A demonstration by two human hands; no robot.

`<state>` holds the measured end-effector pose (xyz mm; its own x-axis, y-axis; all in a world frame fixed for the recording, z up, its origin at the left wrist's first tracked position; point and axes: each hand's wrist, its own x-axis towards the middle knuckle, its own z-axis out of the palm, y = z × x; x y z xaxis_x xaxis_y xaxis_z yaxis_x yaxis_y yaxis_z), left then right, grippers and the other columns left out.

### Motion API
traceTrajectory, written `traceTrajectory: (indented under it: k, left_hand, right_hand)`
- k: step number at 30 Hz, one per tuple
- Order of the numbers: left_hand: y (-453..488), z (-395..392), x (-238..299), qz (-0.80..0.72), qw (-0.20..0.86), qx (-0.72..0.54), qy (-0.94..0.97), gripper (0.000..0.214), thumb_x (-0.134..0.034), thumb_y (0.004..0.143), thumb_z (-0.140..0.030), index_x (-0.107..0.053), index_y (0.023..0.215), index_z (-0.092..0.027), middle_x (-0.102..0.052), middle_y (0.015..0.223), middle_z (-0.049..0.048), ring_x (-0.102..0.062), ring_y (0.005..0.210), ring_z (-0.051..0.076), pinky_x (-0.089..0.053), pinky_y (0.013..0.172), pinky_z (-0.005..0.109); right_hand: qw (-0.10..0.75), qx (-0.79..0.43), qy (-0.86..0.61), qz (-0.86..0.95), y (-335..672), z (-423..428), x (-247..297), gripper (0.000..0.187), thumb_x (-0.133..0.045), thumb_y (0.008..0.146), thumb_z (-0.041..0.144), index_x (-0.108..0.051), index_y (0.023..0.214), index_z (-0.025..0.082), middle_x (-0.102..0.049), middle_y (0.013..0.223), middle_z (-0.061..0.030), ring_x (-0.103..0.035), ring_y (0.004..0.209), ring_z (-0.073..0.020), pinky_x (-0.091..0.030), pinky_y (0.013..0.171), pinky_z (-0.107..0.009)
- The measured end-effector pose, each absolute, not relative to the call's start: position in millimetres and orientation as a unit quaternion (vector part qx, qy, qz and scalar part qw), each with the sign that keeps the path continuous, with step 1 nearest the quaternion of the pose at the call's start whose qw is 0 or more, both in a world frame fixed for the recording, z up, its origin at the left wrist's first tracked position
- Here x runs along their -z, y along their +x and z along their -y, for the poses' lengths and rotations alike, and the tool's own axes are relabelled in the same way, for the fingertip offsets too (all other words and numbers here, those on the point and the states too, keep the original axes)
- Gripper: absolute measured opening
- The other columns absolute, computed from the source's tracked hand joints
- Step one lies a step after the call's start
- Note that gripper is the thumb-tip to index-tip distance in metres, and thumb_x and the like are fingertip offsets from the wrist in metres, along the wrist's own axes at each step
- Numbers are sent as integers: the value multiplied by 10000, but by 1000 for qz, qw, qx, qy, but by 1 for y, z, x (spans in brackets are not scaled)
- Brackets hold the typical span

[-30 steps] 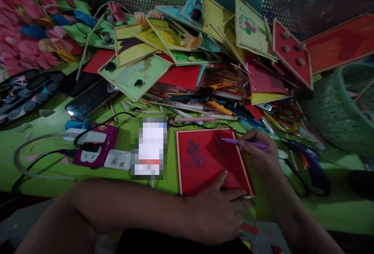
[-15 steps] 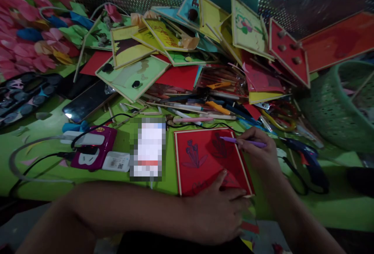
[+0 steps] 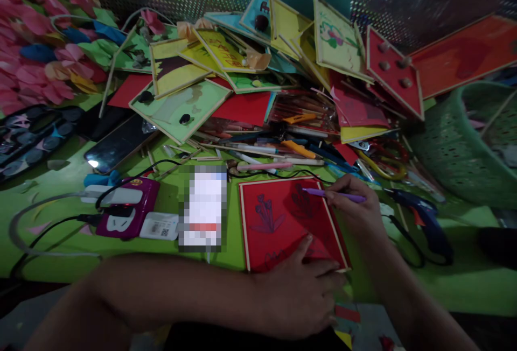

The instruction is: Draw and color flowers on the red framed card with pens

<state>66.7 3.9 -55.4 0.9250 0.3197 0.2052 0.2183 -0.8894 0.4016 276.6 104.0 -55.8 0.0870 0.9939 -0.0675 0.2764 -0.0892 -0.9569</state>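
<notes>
A red card (image 3: 252,246) edged with thin pale sticks lies in front of me, with dark flower drawings on its upper half. Across its lower right part my left hand (image 3: 301,292) rests flat, fingers spread, covering some of the drawn lines there. My right hand (image 3: 355,205) pinches a purple pen (image 3: 349,196) at the card's right edge. The pen's tip is over the upper right flower, which lies in shadow; whether it touches the card I cannot tell.
Left of the card are a lit phone (image 3: 204,205) and a purple power socket (image 3: 131,211) with cables. A glue gun (image 3: 424,216) and a green basket (image 3: 452,146) stand to the right. Behind lie pens, scissors (image 3: 383,162) and a heap of framed cards (image 3: 181,109).
The whole view has shifted slightly, so the things behind appear a little further left. Both hands keep their places on the card, and the pen has barely moved.
</notes>
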Motion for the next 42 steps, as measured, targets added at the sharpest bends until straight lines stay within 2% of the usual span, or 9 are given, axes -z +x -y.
traceTrajectory:
  k: [3,9,17,22,28,42]
  left_hand:
    - [67,-2,59,-140,176,-148,963,429,-356,1073,-408,-751,1178,-277,-588,1563,20,-496,1467,222,-362,1216,679]
    - [67,-2,60,-141,165,-151,964,468,-308,1078,-401,-750,1184,-287,-585,1563,18,-492,1470,224,-371,1196,698]
    - [66,-4,57,-139,178,-139,964,431,-355,1068,-408,-758,1176,-300,-592,1561,7,-500,1468,211,-337,1235,657]
    - [66,-2,58,-139,171,-140,965,419,-368,1067,-413,-756,1179,-302,-579,1573,12,-487,1477,218,-354,1220,671]
    - [66,-5,54,-140,175,-133,965,508,-255,1089,-393,-730,1211,-260,-589,1566,1,-512,1450,203,-408,1192,676]
    - [65,-6,52,-136,187,-119,966,477,-299,1083,-410,-734,1207,-258,-576,1583,7,-516,1466,210,-392,1209,673]
  right_hand:
    - [429,-428,-602,521,277,-104,56,201,-872,727,316,-690,733,233,-621,629,17,-485,552,-137,-350,510,-277]
    - [417,-431,-603,526,278,-105,58,217,-873,746,348,-689,735,233,-597,604,22,-463,530,-133,-327,498,-278]
    - [447,-443,-592,504,275,-107,56,245,-899,731,375,-693,739,242,-645,632,10,-551,568,-158,-410,537,-293]
    - [436,-424,-602,517,273,-106,54,219,-888,739,341,-696,732,235,-636,634,13,-523,564,-144,-382,526,-277]
    - [433,-423,-600,523,273,-105,54,212,-875,764,352,-705,746,226,-626,651,10,-524,588,-147,-377,544,-281]
    - [419,-407,-600,546,275,-105,56,197,-860,777,339,-704,753,220,-618,664,16,-516,602,-142,-369,567,-278]
